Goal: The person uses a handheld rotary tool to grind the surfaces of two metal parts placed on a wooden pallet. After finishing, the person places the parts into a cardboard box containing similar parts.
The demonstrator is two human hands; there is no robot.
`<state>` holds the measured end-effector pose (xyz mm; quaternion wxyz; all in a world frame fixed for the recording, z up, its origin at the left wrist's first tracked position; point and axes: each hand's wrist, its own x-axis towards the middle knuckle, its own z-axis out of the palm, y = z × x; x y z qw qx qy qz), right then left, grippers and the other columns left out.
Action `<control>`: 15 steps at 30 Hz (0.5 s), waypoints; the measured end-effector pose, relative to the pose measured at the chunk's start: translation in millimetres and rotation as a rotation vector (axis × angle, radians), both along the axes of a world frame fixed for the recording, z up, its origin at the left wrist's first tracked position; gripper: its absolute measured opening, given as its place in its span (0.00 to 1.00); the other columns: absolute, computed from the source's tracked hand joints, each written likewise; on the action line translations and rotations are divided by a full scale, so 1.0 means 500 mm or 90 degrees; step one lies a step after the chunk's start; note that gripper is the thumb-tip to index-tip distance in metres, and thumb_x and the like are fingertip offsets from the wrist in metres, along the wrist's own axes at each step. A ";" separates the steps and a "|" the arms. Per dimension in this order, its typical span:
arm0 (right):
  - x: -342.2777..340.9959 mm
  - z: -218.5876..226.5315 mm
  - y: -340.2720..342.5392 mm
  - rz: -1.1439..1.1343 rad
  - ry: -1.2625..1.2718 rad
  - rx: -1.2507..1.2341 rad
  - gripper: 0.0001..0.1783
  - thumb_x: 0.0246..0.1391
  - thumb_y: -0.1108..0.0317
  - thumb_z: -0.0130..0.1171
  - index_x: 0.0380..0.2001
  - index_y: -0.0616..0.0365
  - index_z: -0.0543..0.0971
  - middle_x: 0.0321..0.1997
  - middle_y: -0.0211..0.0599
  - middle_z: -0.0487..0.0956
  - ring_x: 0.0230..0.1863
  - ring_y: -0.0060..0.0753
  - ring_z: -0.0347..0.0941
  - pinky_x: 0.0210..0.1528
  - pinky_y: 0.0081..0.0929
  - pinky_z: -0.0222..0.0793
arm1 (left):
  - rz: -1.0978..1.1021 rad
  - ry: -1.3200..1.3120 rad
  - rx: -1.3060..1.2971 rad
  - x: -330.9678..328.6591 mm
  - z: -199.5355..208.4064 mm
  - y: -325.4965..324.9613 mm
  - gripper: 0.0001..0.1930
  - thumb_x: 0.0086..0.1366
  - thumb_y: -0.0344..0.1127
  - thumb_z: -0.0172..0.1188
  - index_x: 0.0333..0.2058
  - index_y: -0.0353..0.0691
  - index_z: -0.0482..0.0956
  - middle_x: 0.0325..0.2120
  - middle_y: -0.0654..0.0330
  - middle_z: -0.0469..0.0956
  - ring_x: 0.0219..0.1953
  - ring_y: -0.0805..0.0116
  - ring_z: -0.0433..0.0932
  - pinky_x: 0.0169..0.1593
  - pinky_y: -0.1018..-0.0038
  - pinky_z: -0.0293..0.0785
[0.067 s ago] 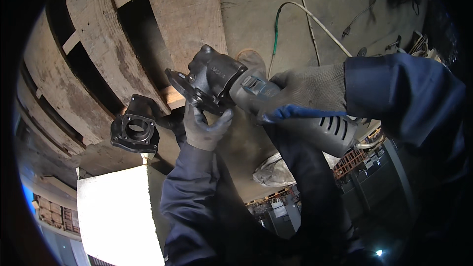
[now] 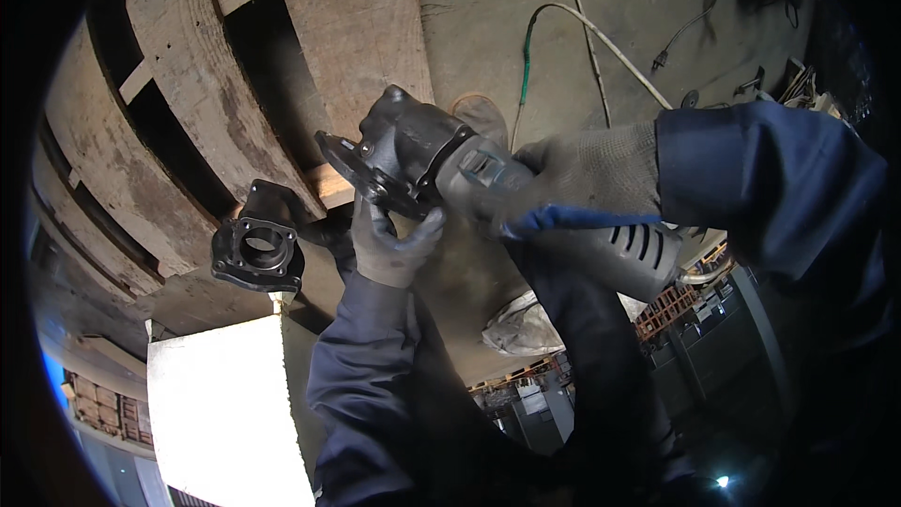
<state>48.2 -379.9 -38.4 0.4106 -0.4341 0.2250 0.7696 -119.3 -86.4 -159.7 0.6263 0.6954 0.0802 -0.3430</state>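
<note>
Navy sleeves (image 2: 361,347); grey knit gloves (image 2: 615,169)

Left glove (image 2: 389,253): grey
Right glove (image 2: 610,164): grey, knit weave at cuff
Sleeves (image 2: 770,174): navy
Held part (image 2: 405,143): black
Power tool (image 2: 615,261): grey, dark-slotted
Pallet (image 2: 352,23), upper left: brown, grained

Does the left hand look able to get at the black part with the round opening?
Probably not just now: the left hand is supporting the black casting at the power tool. Freed, likely yes: the part with the round opening stands to its left, nothing visibly covering it.
</note>
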 end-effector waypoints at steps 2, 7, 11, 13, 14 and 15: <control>-0.011 -0.003 -0.022 -0.046 0.039 0.028 0.42 0.66 0.52 0.73 0.71 0.67 0.69 0.58 0.47 0.84 0.56 0.33 0.84 0.62 0.27 0.82 | -0.011 -0.021 0.032 0.002 0.003 -0.001 0.40 0.61 0.32 0.81 0.69 0.34 0.71 0.58 0.58 0.81 0.57 0.65 0.82 0.63 0.66 0.80; -0.029 0.025 -0.076 -0.176 0.113 0.077 0.46 0.67 0.56 0.73 0.76 0.70 0.64 0.60 0.49 0.84 0.57 0.34 0.85 0.62 0.28 0.84 | -0.002 -0.021 0.045 0.003 0.002 0.000 0.38 0.59 0.34 0.81 0.65 0.35 0.73 0.52 0.58 0.81 0.52 0.64 0.83 0.59 0.66 0.81; -0.028 0.106 -0.124 -0.137 0.066 0.073 0.39 0.71 0.63 0.69 0.76 0.67 0.65 0.57 0.49 0.84 0.53 0.38 0.87 0.57 0.31 0.88 | 0.050 0.114 -0.001 0.003 -0.003 0.013 0.37 0.60 0.33 0.80 0.66 0.35 0.73 0.54 0.59 0.82 0.54 0.66 0.82 0.59 0.66 0.80; -0.049 0.119 -0.121 -0.081 -0.274 0.222 0.33 0.70 0.64 0.68 0.71 0.68 0.69 0.53 0.48 0.85 0.51 0.36 0.88 0.53 0.35 0.90 | 0.043 0.128 -0.010 0.007 -0.009 0.018 0.35 0.61 0.31 0.78 0.66 0.35 0.73 0.53 0.59 0.82 0.52 0.66 0.83 0.56 0.67 0.82; -0.055 0.140 -0.123 -0.218 -0.009 0.062 0.35 0.67 0.67 0.70 0.72 0.66 0.68 0.50 0.46 0.86 0.48 0.36 0.88 0.52 0.33 0.89 | 0.013 0.083 -0.013 0.008 -0.011 0.021 0.35 0.65 0.31 0.76 0.67 0.34 0.71 0.53 0.57 0.82 0.50 0.65 0.85 0.53 0.67 0.84; -0.055 0.151 -0.127 -0.236 0.111 -0.013 0.36 0.66 0.68 0.70 0.72 0.65 0.68 0.49 0.45 0.86 0.47 0.35 0.88 0.52 0.32 0.89 | 0.007 0.074 -0.014 0.010 -0.012 0.023 0.35 0.66 0.31 0.76 0.68 0.34 0.71 0.53 0.57 0.82 0.50 0.65 0.85 0.52 0.68 0.85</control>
